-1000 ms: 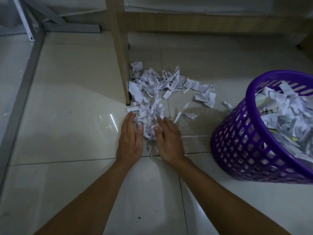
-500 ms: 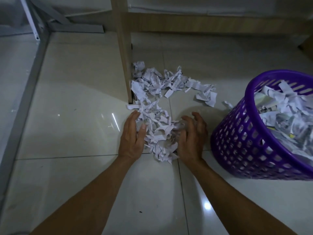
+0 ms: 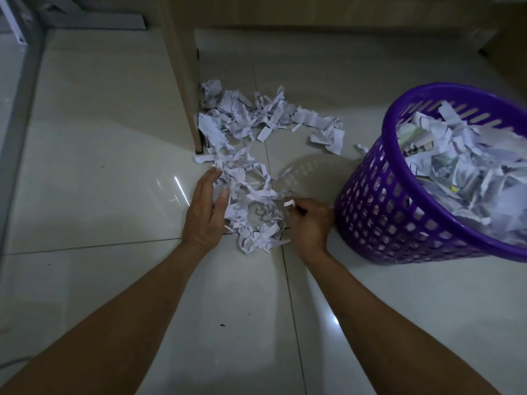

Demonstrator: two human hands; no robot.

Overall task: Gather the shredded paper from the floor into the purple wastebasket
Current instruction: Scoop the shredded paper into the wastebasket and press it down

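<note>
Your right hand (image 3: 309, 223) is now curling onto strips at the pile's 4 o'clock edge while your left hand (image 3: 206, 208), fingers straight, is bracing the shredded paper (image 3: 251, 212) at 9 o'clock, readying a scoop toward the purple wastebasket (image 3: 399, 212) at 3 o'clock.

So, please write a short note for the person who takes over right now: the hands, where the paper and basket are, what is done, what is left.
Left hand: open, fingers against the left edge of the near paper pile.
Right hand: fingers curled, pinching shreds at the pile's right edge.
Purple wastebasket: stands right of the right hand, tilted in this view, already holding much shredded paper.
Done: a large part is in the basket.
Left: the near pile, plus the far shreds beside the wooden leg and a few strays near the basket.
</note>
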